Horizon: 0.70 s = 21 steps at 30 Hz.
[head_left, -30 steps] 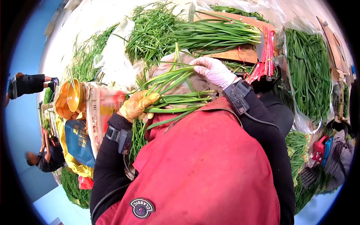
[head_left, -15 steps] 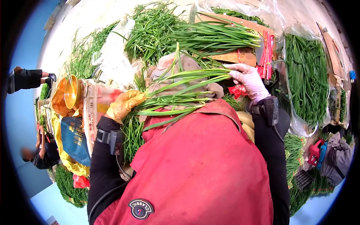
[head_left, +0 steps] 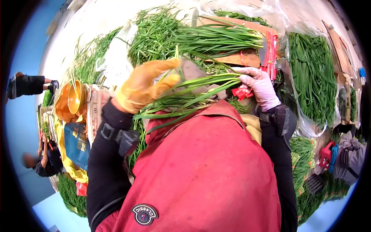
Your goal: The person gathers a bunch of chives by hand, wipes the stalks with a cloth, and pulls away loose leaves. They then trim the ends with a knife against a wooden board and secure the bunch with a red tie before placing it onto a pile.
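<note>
My right hand [head_left: 258, 85], in a thin pale glove, pinches the ends of a few long green leafy stalks [head_left: 208, 80] right of centre. Those stalks stretch leftward over my lap. My left hand [head_left: 148, 84], in an orange glove, is raised at their left part, with thumb and fingers apart around some thin upright leaves [head_left: 177, 58]. Whether it touches the leaves is unclear. More green leaves [head_left: 174, 107] lie across the top of the red apron [head_left: 208, 162], under my left hand.
Loose greens [head_left: 154, 38] and a neat bundle [head_left: 220, 38] on a board lie ahead, beside red ties [head_left: 270, 54]. Bagged greens [head_left: 311, 77] stand at right. An orange bowl [head_left: 76, 96] and a blue bag [head_left: 76, 143] are at left. Two people are at far left.
My left hand has let go of the stalks' left end, risen and moved right with its fingers opening. My right hand first drew the stalks rightward and then stayed nearly in place.
</note>
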Available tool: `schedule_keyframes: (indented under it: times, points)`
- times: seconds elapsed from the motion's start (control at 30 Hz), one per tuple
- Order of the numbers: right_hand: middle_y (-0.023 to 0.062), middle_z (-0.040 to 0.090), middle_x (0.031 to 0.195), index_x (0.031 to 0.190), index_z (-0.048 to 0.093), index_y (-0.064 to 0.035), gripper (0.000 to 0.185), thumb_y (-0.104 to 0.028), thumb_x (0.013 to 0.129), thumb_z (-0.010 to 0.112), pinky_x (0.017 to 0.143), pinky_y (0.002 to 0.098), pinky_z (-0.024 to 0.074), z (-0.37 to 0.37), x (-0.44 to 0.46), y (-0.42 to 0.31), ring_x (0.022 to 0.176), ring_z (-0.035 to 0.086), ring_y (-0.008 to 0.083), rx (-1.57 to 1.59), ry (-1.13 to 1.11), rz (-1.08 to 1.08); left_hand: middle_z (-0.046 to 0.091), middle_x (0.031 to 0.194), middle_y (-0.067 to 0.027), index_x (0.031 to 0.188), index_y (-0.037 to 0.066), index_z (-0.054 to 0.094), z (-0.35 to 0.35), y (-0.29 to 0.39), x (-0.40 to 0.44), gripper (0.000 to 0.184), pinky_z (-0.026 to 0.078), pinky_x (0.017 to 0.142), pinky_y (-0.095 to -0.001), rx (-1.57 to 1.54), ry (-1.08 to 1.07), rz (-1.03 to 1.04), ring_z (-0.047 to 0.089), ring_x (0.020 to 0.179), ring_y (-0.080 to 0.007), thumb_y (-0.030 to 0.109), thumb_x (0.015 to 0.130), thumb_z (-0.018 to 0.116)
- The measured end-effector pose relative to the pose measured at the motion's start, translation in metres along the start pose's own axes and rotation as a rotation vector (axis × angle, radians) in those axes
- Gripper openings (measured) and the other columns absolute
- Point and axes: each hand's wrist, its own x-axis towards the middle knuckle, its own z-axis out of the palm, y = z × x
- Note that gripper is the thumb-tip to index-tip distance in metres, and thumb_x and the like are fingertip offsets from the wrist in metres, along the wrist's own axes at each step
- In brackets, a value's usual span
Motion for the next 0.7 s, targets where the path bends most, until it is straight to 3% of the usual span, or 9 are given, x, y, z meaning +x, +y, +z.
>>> schedule_keyframes:
  times: [0.17, 0.2, 0.33, 0.43, 0.5, 0.53, 0.57, 0.6, 0.7]
  points:
    - [-0.0001, 0.07, 0.101, 0.116, 0.067, -0.0019, 0.027, -0.001, 0.09, 0.062, 0.065, 0.0173, 0.0456, -0.012, -0.002, 0.039, 0.073, 0.056, 0.0019, -0.043, 0.056, -0.051, 0.056, 0.134, -0.0155, 0.134, 0.001, 0.052, 0.029, -0.005, 0.042, 0.058, 0.033, 0.11, -0.0379, 0.082, -0.083, 0.207, 0.047, 0.129, -0.0286, 0.023, 0.085, 0.074]
    - [0.0005, 0.07, 0.102, 0.117, 0.067, -0.0019, 0.027, -0.002, 0.09, 0.063, 0.069, 0.0191, 0.0469, -0.014, 0.004, 0.067, 0.077, 0.057, 0.0036, -0.063, 0.041, -0.042, 0.049, 0.141, -0.0147, 0.14, 0.002, 0.046, 0.033, -0.001, 0.046, 0.07, 0.03, 0.112, -0.0387, 0.168, -0.149, 0.18, 0.04, 0.134, -0.0273, 0.026, 0.082, 0.077]
    - [0.0045, 0.068, 0.104, 0.116, 0.065, 0.001, 0.027, -0.009, 0.091, 0.066, 0.088, 0.0257, 0.0486, 0.015, 0.007, 0.11, 0.095, 0.061, 0.0111, -0.005, -0.07, 0.089, 0.036, 0.146, -0.0269, 0.149, 0.01, 0.032, 0.065, -0.026, 0.027, 0.109, 0.022, 0.115, -0.0518, 0.644, -0.361, 0.085, 0.027, 0.139, -0.0447, 0.061, 0.064, 0.079]
    - [0.0088, 0.065, 0.112, 0.122, 0.06, 0.0005, 0.039, -0.02, 0.089, 0.07, 0.094, 0.0298, 0.0466, 0.031, 0.009, 0.129, 0.105, 0.06, 0.0178, -0.119, -0.194, -0.008, 0.029, 0.153, -0.0199, 0.15, 0.018, 0.033, 0.076, -0.019, 0.002, 0.109, 0.025, 0.111, -0.0591, 0.695, -0.389, -0.066, 0.023, 0.142, -0.0446, 0.049, 0.058, 0.084]
    - [0.0142, 0.062, 0.117, 0.126, 0.057, 0.0, 0.049, -0.027, 0.087, 0.071, 0.097, 0.0337, 0.0452, 0.032, 0.012, 0.112, 0.111, 0.058, 0.026, -0.571, -0.249, -0.195, 0.035, 0.15, -0.0181, 0.139, 0.018, 0.048, 0.078, -0.022, -0.002, 0.088, 0.031, 0.11, -0.0529, 0.604, -0.292, -0.07, 0.032, 0.137, -0.0448, 0.03, 0.059, 0.084]
    - [0.0177, 0.058, 0.118, 0.127, 0.057, 0.0001, 0.054, -0.031, 0.086, 0.072, 0.098, 0.0358, 0.0439, 0.033, 0.017, 0.111, 0.115, 0.055, 0.0314, -0.451, -0.314, -0.172, 0.038, 0.148, -0.0187, 0.134, 0.017, 0.053, 0.076, -0.029, -0.002, 0.081, 0.032, 0.11, -0.051, 0.547, -0.267, -0.069, 0.035, 0.135, -0.0443, 0.026, 0.06, 0.083]
    - [0.0171, 0.059, 0.117, 0.127, 0.057, 0.0002, 0.052, -0.03, 0.087, 0.071, 0.097, 0.0353, 0.0445, 0.038, 0.02, 0.104, 0.112, 0.057, 0.0302, -0.532, -0.316, -0.208, 0.04, 0.147, -0.0194, 0.13, 0.016, 0.058, 0.072, -0.036, 0.001, 0.074, 0.033, 0.11, -0.0491, 0.494, -0.237, -0.063, 0.038, 0.133, -0.0439, 0.022, 0.06, 0.083]
    - [0.017, 0.059, 0.116, 0.127, 0.057, 0.0003, 0.052, -0.03, 0.087, 0.071, 0.097, 0.0351, 0.0445, 0.04, 0.022, 0.095, 0.111, 0.057, 0.0301, -0.55, -0.352, -0.217, 0.049, 0.139, -0.0206, 0.114, 0.011, 0.066, 0.066, -0.042, 0.004, 0.052, 0.037, 0.107, -0.0444, 0.404, -0.138, -0.025, 0.046, 0.125, -0.0412, 0.014, 0.064, 0.078]
    - [0.0148, 0.059, 0.114, 0.127, 0.058, -0.0015, 0.047, -0.026, 0.089, 0.069, 0.097, 0.0334, 0.0445, 0.043, 0.023, 0.076, 0.111, 0.058, 0.0272, -0.535, -0.349, -0.215, 0.053, 0.134, -0.021, 0.11, 0.009, 0.068, 0.062, -0.058, 0.007, 0.046, 0.039, 0.105, -0.0433, 0.332, -0.015, -0.111, 0.049, 0.122, -0.038, 0.008, 0.065, 0.077]
